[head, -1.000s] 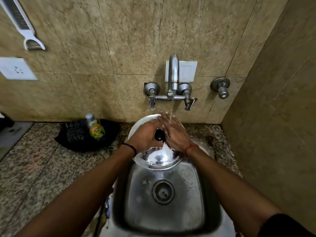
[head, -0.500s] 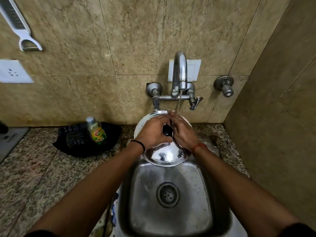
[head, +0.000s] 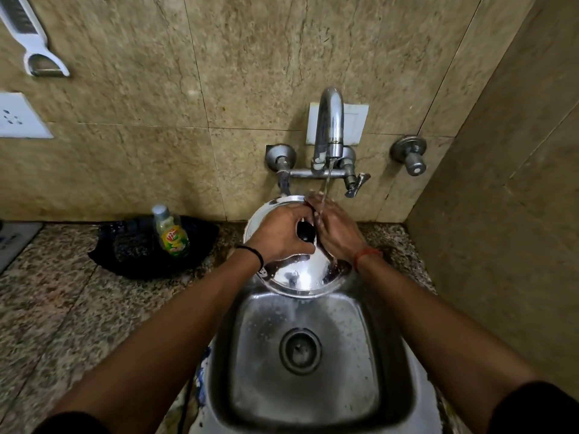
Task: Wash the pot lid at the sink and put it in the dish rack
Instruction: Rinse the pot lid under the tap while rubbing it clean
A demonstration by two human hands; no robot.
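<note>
A shiny steel pot lid [head: 297,277] with a black knob [head: 306,230] is held over the far end of the steel sink [head: 316,399], under the tap [head: 329,126]. A thin stream of water falls onto it. My left hand [head: 279,234] curls around the knob from the left. My right hand [head: 336,230] lies flat on the lid's right side with straight fingers, right under the stream. The lid's middle is hidden by both hands.
A small bottle of dish soap [head: 172,233] stands in a black tray [head: 125,255] on the granite counter [head: 62,308] left of the sink. A tiled wall [head: 501,214] closes in on the right. A white peeler [head: 34,42] hangs at upper left.
Both hands stay on the lid under the running water, with small rubbing shifts of the right hand. The view has tilted a little.
</note>
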